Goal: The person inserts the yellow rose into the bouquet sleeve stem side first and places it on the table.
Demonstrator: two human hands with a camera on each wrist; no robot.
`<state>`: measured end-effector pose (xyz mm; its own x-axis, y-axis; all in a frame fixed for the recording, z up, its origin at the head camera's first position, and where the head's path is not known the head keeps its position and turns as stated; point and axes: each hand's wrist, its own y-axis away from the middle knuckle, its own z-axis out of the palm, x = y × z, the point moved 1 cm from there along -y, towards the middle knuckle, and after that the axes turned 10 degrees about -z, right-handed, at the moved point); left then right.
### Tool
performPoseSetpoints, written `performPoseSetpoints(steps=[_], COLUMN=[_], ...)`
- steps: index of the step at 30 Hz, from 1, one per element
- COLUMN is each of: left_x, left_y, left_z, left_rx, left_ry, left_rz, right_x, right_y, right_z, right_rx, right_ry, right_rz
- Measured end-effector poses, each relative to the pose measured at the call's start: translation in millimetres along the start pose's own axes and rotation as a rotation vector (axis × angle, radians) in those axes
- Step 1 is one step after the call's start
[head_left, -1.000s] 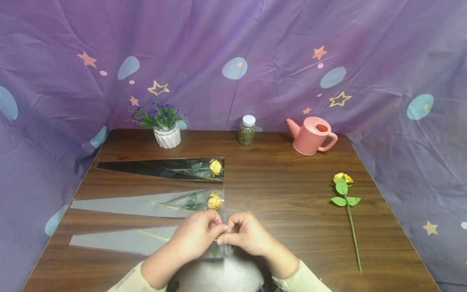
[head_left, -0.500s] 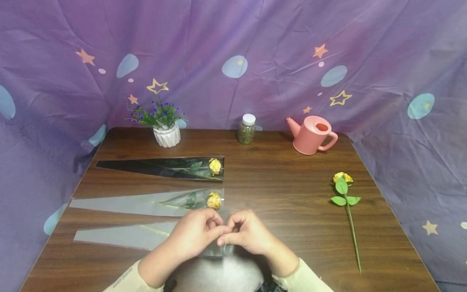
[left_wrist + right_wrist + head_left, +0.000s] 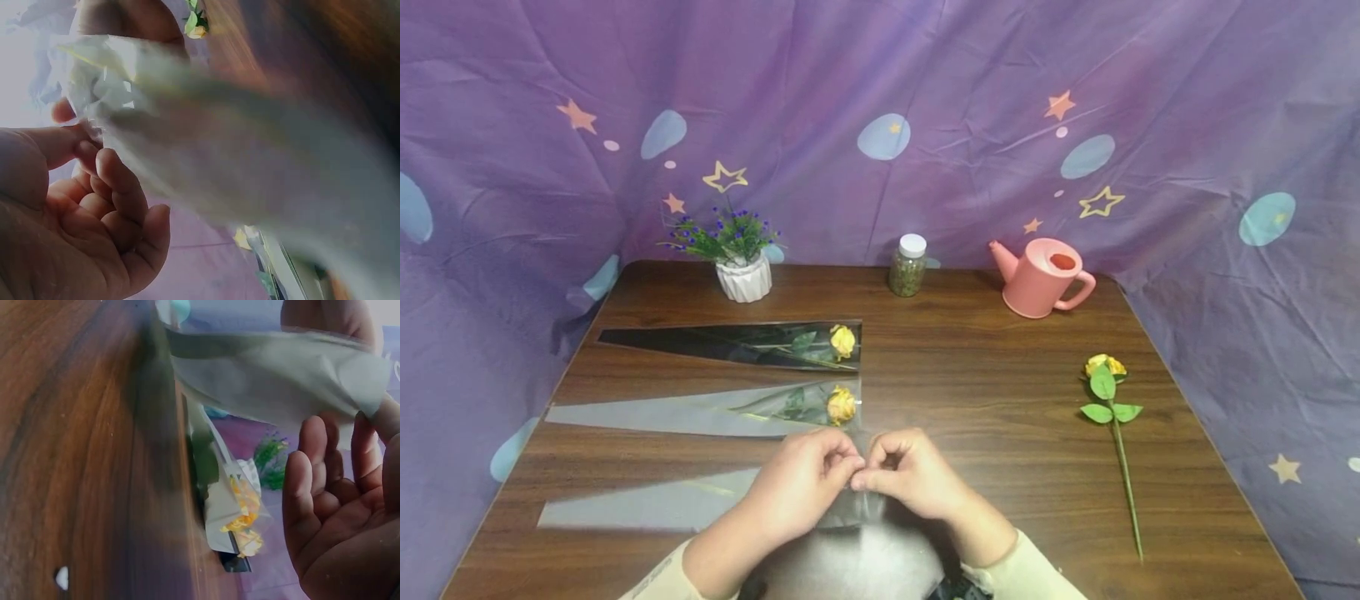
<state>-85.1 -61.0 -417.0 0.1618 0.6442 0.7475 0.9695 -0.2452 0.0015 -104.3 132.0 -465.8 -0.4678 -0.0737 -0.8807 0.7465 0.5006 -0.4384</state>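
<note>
In the head view a tapered grey flower sleeve (image 3: pixel 632 504) lies sideways at the front, its wide see-through end at my fingers. My left hand (image 3: pixel 801 479) pinches that end's edge between thumb and index finger. Facing it, my right hand (image 3: pixel 913 475) pinches the same edge, the fingertips of both hands nearly meeting. The left wrist view has the sleeve (image 3: pixel 250 162) blurred, stretching away from the pinch; a thin yellow line runs along it. In the right wrist view the sleeve (image 3: pixel 269 369) looks raised off the table. Whether its mouth is parted cannot be told.
Behind lie a grey sleeve (image 3: pixel 647 414) and a black sleeve (image 3: pixel 692 342), each with a yellow rose. A loose yellow rose (image 3: pixel 1105 367) lies at right. At the back stand a potted plant (image 3: pixel 745 279), a white-capped jar (image 3: pixel 907 271) and a pink watering can (image 3: pixel 1037 283).
The narrow tail of the held sleeve has swung toward me. The grey sleeve behind it has shifted slightly away. Both hands keep their pinch, with the fingertips moving a little.
</note>
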Motion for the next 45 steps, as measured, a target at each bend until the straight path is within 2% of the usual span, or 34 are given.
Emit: performPoseSetpoints(steps=[4, 10, 14, 17, 23, 28, 32, 35, 38, 41, 45], left_x=[-0.5, 0.8, 2.6, 4.1, 4.7, 1.5, -0.2, -0.4, -0.5, -1.6, -4.0], left_y=[-0.1, -2.1, -3.9, -5.3, -7.8, -9.8, -11.4, -12.3, -11.7, -8.8, -4.4], left_z=[-2.4, -2.6, 0.5, 1.2, -3.7, -11.7, -16.3, -16.8, -15.1, -12.2, -8.5], left_rx=[0.022, 0.061, 0.065, 0.094, 0.138, 0.144, 0.119, 0.104, 0.088, 0.079, 0.075], left_ry=[0.021, 0.011, -0.049, -0.108, -0.200, -0.246, -0.225, -0.222, -0.235, -0.245, -0.240], left_rz=[-0.030, -0.026, -0.040, -0.054, -0.036, -0.036, -0.057, -0.065, -0.064, -0.057, -0.058], right_x=[2, 0, 0, -1, -6, -7, -8, -11, -18, -30, -47], right_y=[1, -1, -3, -5, -6, -8, -8, -8, -9, -9, 3], right_z=[-4, -3, 4, 11, 17, 12, 4, -6, -25, -58, -118], right_rx=[0.010, 0.088, 0.115, 0.117, 0.117, 0.127, 0.072, 0.023, 0.037, 0.144, 0.328], right_ry=[0.025, 0.087, 0.121, 0.143, 0.140, 0.157, 0.181, 0.189, 0.259, 0.394, 0.614], right_rz=[0.042, 0.114, 0.101, 0.091, 0.119, 0.222, 0.301, 0.309, 0.288, 0.272, 0.272])
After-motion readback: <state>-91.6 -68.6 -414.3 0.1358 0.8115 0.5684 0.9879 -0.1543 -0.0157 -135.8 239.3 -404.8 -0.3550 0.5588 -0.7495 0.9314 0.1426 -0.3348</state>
